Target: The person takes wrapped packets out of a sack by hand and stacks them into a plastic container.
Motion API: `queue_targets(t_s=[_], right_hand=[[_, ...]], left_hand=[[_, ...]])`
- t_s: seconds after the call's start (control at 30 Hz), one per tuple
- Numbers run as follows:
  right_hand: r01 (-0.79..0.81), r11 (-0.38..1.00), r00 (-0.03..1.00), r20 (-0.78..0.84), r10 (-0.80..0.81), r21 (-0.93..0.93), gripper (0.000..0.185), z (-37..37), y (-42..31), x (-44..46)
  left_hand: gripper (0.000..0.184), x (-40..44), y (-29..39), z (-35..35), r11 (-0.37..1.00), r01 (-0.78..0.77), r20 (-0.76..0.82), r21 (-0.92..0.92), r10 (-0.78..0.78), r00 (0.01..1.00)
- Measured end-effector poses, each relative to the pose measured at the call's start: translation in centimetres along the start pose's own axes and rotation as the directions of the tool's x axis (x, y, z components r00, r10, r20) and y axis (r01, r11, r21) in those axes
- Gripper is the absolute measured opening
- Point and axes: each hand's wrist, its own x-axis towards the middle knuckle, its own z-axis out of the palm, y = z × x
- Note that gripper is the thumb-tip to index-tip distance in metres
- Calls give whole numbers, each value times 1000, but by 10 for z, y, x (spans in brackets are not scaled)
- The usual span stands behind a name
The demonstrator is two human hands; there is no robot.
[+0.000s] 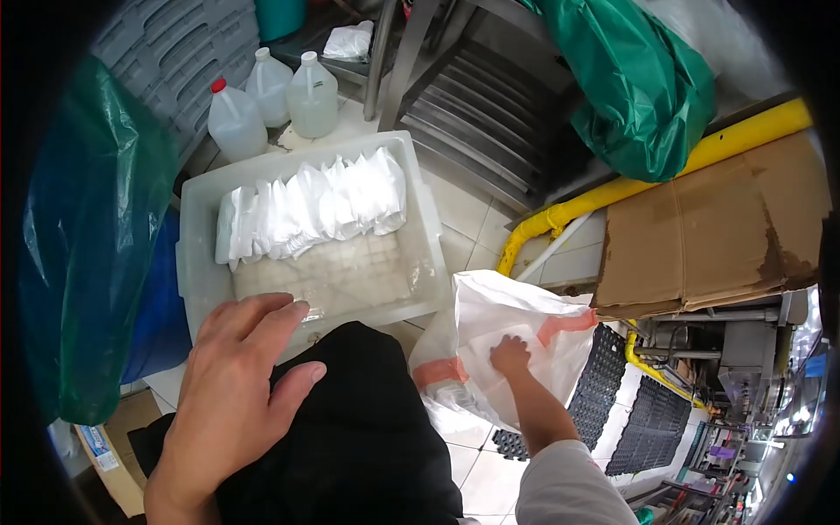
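two bare hands, well apart, with a black-clad leg (341,429) between. left hand (232,385) at the near side of a translucent plastic bin (429,262), back turned up, thumb and fingers apart, with nothing held; fingertips over the near rim, though impossible to tell whether touching. right hand (510,356) reaching down inside an open white sack (484,302) with orange-red bands, fingers partly curled near the inner wall; impossible to tell whether clamped on anything.

in the bin, a row of white plastic packets (324,206), packed side by side on edge along the far part, leaning against one another, with a pale, wet-looking bottom showing nearer the leg. bin and sack side by side on a tiled floor (468,206), the sack just right of the bin's near corner.

beyond the bin, three translucent jugs: a red-capped jug (236,122) and two white-capped jugs (312,101). behind these, grey crates (175,52). to the left, a green plastic bag (87,245) beside something blue (160,306). to the right, a yellow pipe (542,223), a stained piece of cardboard (700,227) and black mats (604,372). at the upper right, another green bag (652,96), bunched up.
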Motion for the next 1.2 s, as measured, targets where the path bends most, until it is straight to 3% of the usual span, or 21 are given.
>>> queue_targets(t_s=[0.1,0.2,0.27,0.4,0.63,0.7,0.73,0.8,0.83,0.9,1.03,1.1,1.17,1.2], right_hand=[[-253,965,959,-118,259,62,54,5,25,24],[-274,957,962,12,275,97,60,3,56,42],[-396,890,917,46,396,228,64,-26,55,29],[-295,937,952,145,271,189,63,-35,66,35],[-133,985,989,75,125,108,58,-46,48,21],[-207,913,978,93,186,351,42,-40,48,19],[-212,912,977,85,194,352,42,-36,51,15],[-220,508,975,180,128,833,37,-21,56,6],[-213,508,977,171,129,835,37,-18,56,-2],[-67,333,996,46,71,941,36,-11,49,-17],[3,346,990,-51,132,938,40,-7,19,-42],[72,261,992,-96,78,963,46,-12,4,-58],[29,244,985,-69,159,969,47,-14,-14,-65],[-63,136,978,33,208,989,48,-15,-19,-69]], left_hand=[[47,-1,-1,2,1000,6,9,10,-6,1000],[47,-3,-3,5,999,31,28,13,-32,999],[43,-4,-4,7,999,2,15,35,-2,1000],[43,-8,-6,7,1000,25,33,11,-25,999],[46,-12,-5,6,1000,24,41,-20,-23,999],[46,-13,-3,4,999,14,34,-33,-13,999],[46,-13,-2,3,999,7,30,-40,-5,1000],[45,-12,-1,1,999,-7,15,-46,8,1000],[45,-11,-2,1,998,-24,15,-60,25,1000],[45,-10,-4,0,997,-40,14,-72,41,999],[44,-4,-1,3,990,-63,51,-123,70,996],[44,-1,-1,4,989,-59,72,-134,69,995],[43,0,-1,6,987,-64,77,-146,76,994],[43,0,-1,6,987,-68,82,-144,80,993]])
